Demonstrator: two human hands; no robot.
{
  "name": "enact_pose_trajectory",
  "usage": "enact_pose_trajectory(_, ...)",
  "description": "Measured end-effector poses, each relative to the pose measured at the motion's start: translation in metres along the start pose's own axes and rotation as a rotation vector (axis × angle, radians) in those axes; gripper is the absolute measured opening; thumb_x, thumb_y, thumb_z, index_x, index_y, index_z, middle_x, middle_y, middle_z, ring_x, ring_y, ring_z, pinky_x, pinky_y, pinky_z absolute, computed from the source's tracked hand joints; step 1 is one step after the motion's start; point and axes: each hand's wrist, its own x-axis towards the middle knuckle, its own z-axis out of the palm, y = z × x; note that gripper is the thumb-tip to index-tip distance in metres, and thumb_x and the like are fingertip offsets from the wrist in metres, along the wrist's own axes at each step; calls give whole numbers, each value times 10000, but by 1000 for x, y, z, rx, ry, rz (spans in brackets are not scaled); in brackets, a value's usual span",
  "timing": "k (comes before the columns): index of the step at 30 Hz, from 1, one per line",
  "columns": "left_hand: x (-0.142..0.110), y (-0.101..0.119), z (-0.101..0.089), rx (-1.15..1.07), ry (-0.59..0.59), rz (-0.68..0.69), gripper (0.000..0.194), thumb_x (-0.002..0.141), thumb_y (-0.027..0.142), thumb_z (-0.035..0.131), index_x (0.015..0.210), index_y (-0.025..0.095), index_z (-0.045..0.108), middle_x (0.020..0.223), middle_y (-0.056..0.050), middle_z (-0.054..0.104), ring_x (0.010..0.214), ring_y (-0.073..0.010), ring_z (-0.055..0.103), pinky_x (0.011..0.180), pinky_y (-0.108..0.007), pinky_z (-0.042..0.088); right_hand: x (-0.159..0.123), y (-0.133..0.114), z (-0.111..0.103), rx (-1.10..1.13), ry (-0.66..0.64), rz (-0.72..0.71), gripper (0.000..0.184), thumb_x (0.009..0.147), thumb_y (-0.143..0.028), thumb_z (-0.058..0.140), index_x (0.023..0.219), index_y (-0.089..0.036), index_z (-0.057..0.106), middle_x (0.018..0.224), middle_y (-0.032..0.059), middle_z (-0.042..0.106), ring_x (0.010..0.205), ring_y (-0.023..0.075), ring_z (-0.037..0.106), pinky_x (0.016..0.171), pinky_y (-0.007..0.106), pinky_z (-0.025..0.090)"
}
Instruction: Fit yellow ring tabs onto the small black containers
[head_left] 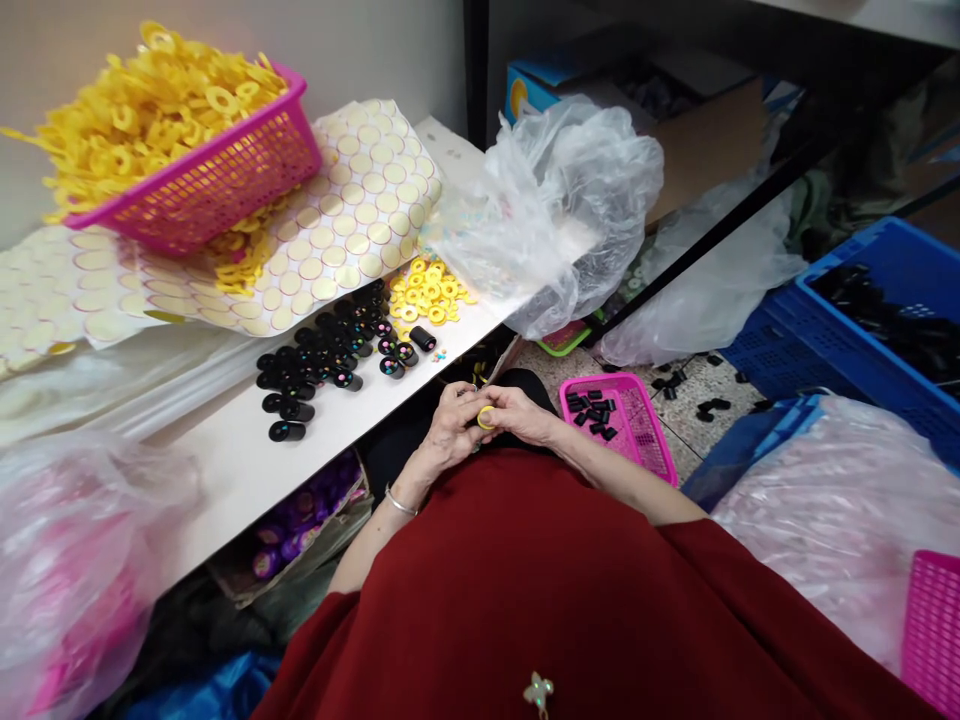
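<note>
My two hands meet in front of my red top, low over my lap. A small yellow ring (486, 417) shows between their fingertips. My left hand (448, 425), with a silver bangle at the wrist, has its fingers curled against the ring. My right hand (521, 413) pinches it from the other side. Whether the ring sits on another part is hidden by the fingers. On the white ledge ahead stand and lie many small black cylinders (288, 431), several with coloured beads showing in their ends. Beside them is a pile of loose yellow rings (427, 292).
A pink basket (225, 180) heaped with yellow parts stands on sticker sheets (360, 220). Clear plastic bags (574, 190) lie at the ledge's right end. A pink tray (649, 440) with black pieces and a blue crate (885, 250) are at right. Tiny beads (439, 355) lie near the ledge's edge.
</note>
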Motion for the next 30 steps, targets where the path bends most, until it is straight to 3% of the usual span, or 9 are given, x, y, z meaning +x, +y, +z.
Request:
enact_pose_trajectory(5,-7,-2,-6,9,89,-56,167,792,360,643,894,239,698,874,-52,660,946,-220,519,928,-418,428,10,-4,12,-4,-14,40,477,586,-431,787,881,-141,548,665,-39,588,499,93,571,499,240,496)
enact_pose_trajectory(11,-18,-11,-19,22,280,-124,213,732,382,711,883,233,696,818,-38,644,911,-204,511,856,-381,456,32,-10,17,-422,-4,-116,532,743,-636,574,886,-125,607,668,-21,560,575,89,514,533,218,414)
enact_pose_trajectory(14,-34,-16,-34,73,499,-258,306,693,385,735,953,230,691,850,-35,620,892,-194,525,817,-361,470,51,-19,14,-677,114,-258,457,823,-578,500,936,-148,605,698,-9,562,622,113,520,582,241,415)
enact_pose_trajectory(17,-52,-21,-54,163,776,-435,352,664,354,743,982,218,680,887,-35,604,852,-176,543,747,-319,477,71,-34,16,-1058,296,-425,314,830,-451,548,928,-160,610,843,46,599,796,167,542,724,289,429)
enact_pose_trajectory(20,-64,-31,-71,250,936,-595,349,645,318,730,971,211,669,901,-33,607,816,-166,540,704,-295,469,88,-49,26,-1388,371,-417,257,810,-366,572,953,-157,607,997,107,612,972,233,509,837,340,411)
enact_pose_trajectory(23,-70,-46,-78,297,987,-681,353,636,302,701,973,204,656,906,-35,602,801,-169,532,709,-302,468,101,-57,38,-1524,372,-328,268,776,-297,567,1002,-157,590,1060,123,609,1022,267,486,837,367,413)
enact_pose_trajectory(30,-65,-68,-77,405,968,-698,308,646,278,653,941,191,648,849,-25,602,815,-187,534,797,-339,452,114,-61,49,-1547,336,-216,273,759,-251,508,1010,-162,569,1059,137,618,1018,292,502,816,400,414)
